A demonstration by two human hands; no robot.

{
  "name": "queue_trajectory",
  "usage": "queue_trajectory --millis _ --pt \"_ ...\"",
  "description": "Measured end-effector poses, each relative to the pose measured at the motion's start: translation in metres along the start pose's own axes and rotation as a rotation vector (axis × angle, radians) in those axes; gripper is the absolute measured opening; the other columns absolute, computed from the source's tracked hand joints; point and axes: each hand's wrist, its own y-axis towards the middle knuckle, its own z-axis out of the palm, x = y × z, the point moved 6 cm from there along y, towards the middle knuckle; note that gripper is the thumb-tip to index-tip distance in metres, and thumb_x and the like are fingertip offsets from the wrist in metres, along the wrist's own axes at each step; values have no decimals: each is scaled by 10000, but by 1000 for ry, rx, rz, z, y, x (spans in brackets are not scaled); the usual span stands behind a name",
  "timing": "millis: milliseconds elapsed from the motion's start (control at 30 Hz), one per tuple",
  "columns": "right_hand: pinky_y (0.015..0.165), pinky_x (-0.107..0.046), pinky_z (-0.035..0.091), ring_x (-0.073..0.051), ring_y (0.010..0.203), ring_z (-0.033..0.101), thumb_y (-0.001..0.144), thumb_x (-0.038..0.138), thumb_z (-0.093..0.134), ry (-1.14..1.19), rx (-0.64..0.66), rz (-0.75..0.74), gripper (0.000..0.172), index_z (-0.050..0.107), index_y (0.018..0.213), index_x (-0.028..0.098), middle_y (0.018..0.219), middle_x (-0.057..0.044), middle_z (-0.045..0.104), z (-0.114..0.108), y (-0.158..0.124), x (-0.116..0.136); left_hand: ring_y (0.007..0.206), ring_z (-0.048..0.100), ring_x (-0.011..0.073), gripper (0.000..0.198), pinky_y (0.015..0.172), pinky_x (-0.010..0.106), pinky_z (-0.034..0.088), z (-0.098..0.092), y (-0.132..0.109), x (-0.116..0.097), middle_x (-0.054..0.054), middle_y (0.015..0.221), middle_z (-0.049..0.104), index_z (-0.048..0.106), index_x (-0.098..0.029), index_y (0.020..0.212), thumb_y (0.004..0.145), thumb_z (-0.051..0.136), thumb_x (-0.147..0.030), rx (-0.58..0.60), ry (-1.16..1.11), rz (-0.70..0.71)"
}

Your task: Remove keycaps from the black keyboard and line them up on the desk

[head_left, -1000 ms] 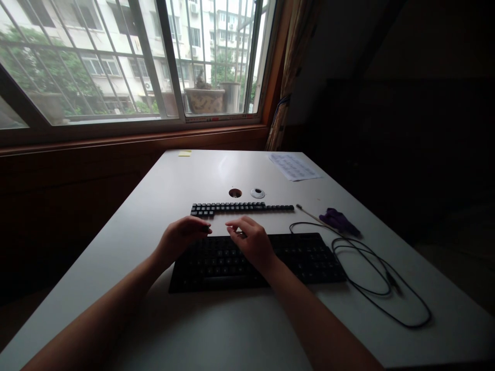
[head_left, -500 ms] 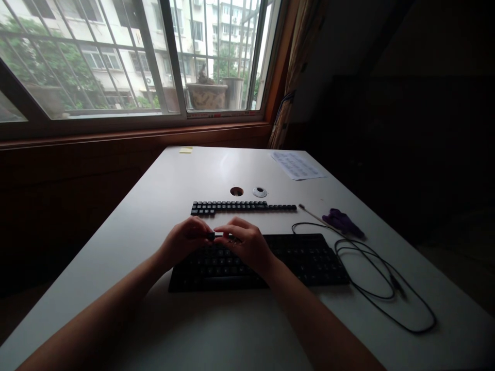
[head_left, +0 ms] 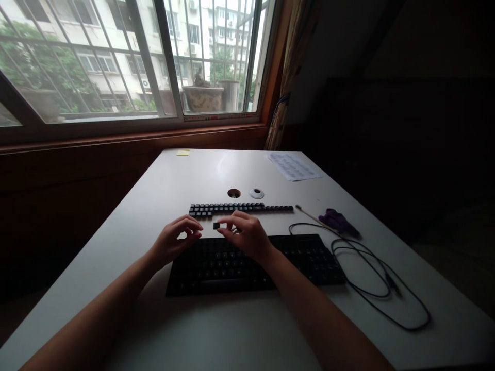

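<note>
Between the thumb and fingers of my right hand is a small dark keycap, held above the back edge of the black keyboard. My left hand is over the keyboard's back left corner, its thumb and fingers apart with nothing in them. Behind both hands lie rows of removed keycaps, lined up on the white table. My hands hide the upper left part of the keyboard.
A purple cloth and a thin brush-like stick lie at the right, near the coiled black cable. Further back are a round table hole, its white cover, printed sheets and a yellow note.
My left hand has let go of the keycap and drawn back to the left, its fingers parting. The keycap now sits in my right hand alone, slightly higher.
</note>
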Motion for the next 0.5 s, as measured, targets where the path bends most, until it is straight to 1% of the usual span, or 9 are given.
queue_trajectory --millis 33,100,167,267,400,500 --pt "733 -259 512 -123 707 625 861 255 699 -25 -13 18 171 737 1021 207 829 -18 664 -2 5 -7 788 616 162 115 668 268 497 -3 0 4 96 962 648 667 -162 989 910 626 -235 20 30 -15" --pt "746 -265 508 -133 719 638 847 249 711 -82 12 58 152 747 989 208 835 -23 699 -1 16 -23 747 588 146 134 623 246 454 -9 -1 12 81 935 643 662 -165 1007 923 602 -251 91 76 -54" --pt "763 -269 502 -142 720 652 823 251 735 -141 76 101 148 758 961 206 827 -24 726 5 27 -39 763 579 151 154 633 242 444 -13 -3 21 74 941 642 676 -171 988 919 603 -288 187 122 -90" --pt "761 -261 494 -166 777 681 815 274 730 -257 181 178 167 772 964 210 845 -32 751 20 37 -60 826 569 172 209 683 248 452 -20 -7 33 72 986 634 692 -183 1004 915 601 -349 291 161 -179" --pt "739 -258 488 -189 832 698 832 324 691 -413 321 276 194 777 992 258 884 -22 765 37 37 -75 795 559 175 277 692 250 461 -20 -10 44 65 959 623 690 -179 1029 896 619 -412 385 120 -258" --pt "729 -257 488 -193 855 701 843 367 676 -431 346 326 238 767 1045 281 916 -16 770 43 32 -79 791 564 180 298 693 251 466 -17 -12 47 62 946 625 685 -178 1052 897 615 -423 427 99 -270"
